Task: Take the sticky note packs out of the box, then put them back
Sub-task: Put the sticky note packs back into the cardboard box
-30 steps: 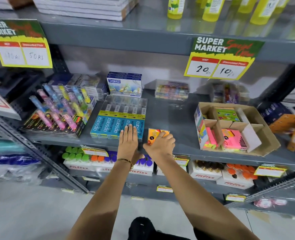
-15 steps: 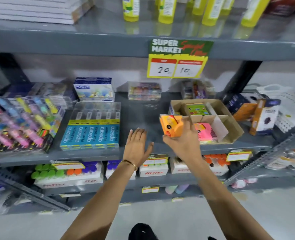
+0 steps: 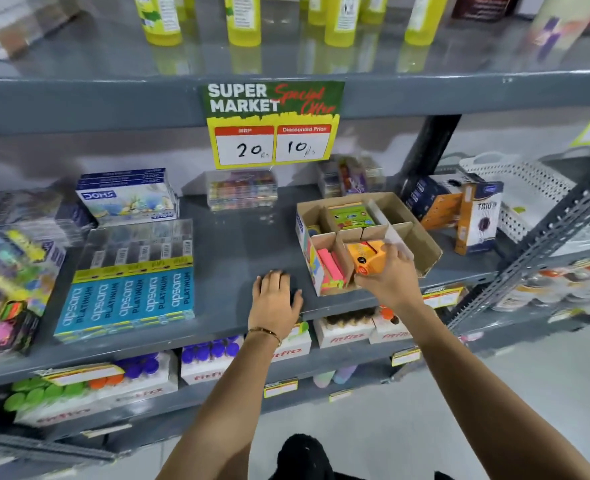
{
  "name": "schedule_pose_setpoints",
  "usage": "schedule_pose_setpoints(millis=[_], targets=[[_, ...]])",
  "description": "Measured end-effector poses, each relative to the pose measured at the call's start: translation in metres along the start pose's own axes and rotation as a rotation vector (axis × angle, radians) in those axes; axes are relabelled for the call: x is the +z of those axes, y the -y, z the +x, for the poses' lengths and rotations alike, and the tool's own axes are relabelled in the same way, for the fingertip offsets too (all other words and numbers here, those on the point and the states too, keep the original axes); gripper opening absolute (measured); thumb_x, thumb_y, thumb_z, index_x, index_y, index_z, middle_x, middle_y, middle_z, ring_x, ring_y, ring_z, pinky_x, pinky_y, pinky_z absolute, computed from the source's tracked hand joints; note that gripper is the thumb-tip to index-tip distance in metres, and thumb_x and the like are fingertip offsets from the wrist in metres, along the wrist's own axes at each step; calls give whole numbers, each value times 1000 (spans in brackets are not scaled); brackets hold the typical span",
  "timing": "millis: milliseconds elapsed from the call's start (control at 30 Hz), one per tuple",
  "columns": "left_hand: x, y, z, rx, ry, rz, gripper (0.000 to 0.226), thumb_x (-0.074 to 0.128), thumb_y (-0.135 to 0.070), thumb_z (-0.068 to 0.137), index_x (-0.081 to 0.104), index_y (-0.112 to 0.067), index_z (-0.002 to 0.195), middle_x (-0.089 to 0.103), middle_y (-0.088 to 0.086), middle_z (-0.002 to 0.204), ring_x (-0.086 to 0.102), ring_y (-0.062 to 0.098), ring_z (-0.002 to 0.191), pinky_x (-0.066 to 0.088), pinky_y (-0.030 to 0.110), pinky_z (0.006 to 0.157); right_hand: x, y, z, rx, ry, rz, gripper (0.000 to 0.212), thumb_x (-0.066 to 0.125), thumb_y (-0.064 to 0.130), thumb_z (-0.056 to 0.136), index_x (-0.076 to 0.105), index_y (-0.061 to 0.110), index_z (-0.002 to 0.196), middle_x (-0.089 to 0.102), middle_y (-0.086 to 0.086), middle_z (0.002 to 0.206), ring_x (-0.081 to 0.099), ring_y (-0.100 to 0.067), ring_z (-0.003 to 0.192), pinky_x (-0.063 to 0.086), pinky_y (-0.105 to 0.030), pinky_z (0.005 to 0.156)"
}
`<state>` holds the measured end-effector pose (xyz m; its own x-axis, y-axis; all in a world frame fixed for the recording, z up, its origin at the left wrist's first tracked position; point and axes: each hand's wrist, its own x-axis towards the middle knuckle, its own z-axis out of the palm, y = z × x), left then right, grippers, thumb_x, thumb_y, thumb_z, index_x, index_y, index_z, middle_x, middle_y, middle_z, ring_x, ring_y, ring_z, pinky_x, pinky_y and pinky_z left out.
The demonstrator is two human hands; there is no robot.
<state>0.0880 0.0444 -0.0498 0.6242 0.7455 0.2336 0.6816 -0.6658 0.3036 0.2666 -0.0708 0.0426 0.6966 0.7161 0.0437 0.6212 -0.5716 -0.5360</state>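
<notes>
The right hand (image 3: 389, 276) is clamped on an orange pack (image 3: 365, 258) of sticky notes, fingers wrapped over its right side and thumb low on the near edge. The pack is a chunky block, bright orange on its faces, with a dark round mark on the front and a red strip along the top; its print is too blurred to read. It sits tilted at the box (image 3: 421, 244), in the near middle compartment, its lower part hidden by the cardboard divider, so whether it rests on the bottom cannot be told.

The box is open brown cardboard, split into compartments by cardboard strips, standing on the grey shelf (image 3: 238, 244). In its near left compartment stands a pink pack (image 3: 331, 268), upright on edge, with yellow and green layers showing low down. In the far compartment lies a green pack (image 3: 350, 216) with a colourful printed face.

The left hand (image 3: 275, 298) lies flat on the shelf, palm down, fingers together and holding nothing, just left of the box. A thin bracelet (image 3: 264, 331) circles that wrist.
</notes>
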Motion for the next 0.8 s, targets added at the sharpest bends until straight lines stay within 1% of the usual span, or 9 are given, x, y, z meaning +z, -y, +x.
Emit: schedule_pose_setpoints(millis=[167, 267, 333, 433, 567, 633, 700, 733, 800], targets=[[0, -1, -1, -4, 3, 23, 41, 43, -33, 93, 49, -7, 124, 51, 13, 126, 42, 30, 119, 23, 45, 110, 9, -7, 11, -24, -7, -28, 78, 77, 37, 69, 41, 6, 131, 52, -16, 132, 35, -32, 131, 31, -47, 111], [0, -1, -1, -7, 4, 30, 42, 41, -34, 94, 48, -8, 125, 50, 12, 128, 41, 29, 120, 23, 44, 111, 17, -13, 20, -76, -3, -79, 77, 69, 49, 67, 45, 12, 130, 55, -10, 132, 38, -28, 131, 29, -44, 112], [0, -1, 0, -7, -6, 32, 41, 42, -34, 94, 49, -8, 124, 51, 12, 127, 42, 29, 120, 23, 44, 111, 20, -17, 24, -86, 10, -114, 76, 62, 56, 65, 47, 16, 128, 57, -7, 131, 42, -28, 129, 32, -44, 110], [0, -2, -1, -6, -18, 28, 39, 43, -33, 94, 50, -7, 123, 52, 13, 126, 43, 29, 120, 24, 44, 110, 22, -20, 27, -90, 20, -150, 73, 62, 57, 69, 47, 17, 129, 57, -7, 131, 43, -30, 128, 32, -44, 109], [-2, -2, -1, -9, 1, 8, 38, 43, -32, 94, 49, -8, 123, 51, 12, 126, 42, 29, 119, 23, 44, 110, 22, -25, 28, -127, 53, -199, 72, 62, 57, 76, 46, 13, 132, 50, -11, 140, 36, -33, 134, 30, -45, 111], [-2, -2, 1, -15, 0, -17, 37, 45, -31, 93, 50, -7, 121, 51, 13, 125, 43, 29, 118, 23, 44, 110, 15, -23, 24, -136, 54, -165, 69, 57, 57, 80, 46, 14, 133, 49, -10, 140, 36, -32, 135, 37, -46, 108], [-5, -3, 2, -44, -30, -70, 35, 49, -28, 92, 52, -5, 119, 53, 14, 123, 45, 32, 116, 25, 46, 109, 4, -22, 16, -193, -59, -86, 57, 54, 50, 87, 50, 14, 131, 57, -9, 132, 48, -29, 127, 49, -42, 97], [-8, -6, 1, -53, -81, -98, 35, 49, -27, 91, 54, -4, 117, 54, 15, 122, 47, 33, 115, 28, 48, 108, -1, -24, 12, -238, -140, -54, 49, 54, 41, 90, 53, 12, 130, 60, -9, 129, 53, -29, 122, 51, -40, 92], [-15, -21, -1, -17, -264, -124, 38, 43, -30, 90, 56, -4, 114, 58, 15, 119, 49, 34, 115, 30, 51, 105, -9, -33, 4, -320, -246, -29, 37, 54, 17, 93, 57, 8, 129, 63, -13, 127, 57, -31, 117, 51, -39, 91]])
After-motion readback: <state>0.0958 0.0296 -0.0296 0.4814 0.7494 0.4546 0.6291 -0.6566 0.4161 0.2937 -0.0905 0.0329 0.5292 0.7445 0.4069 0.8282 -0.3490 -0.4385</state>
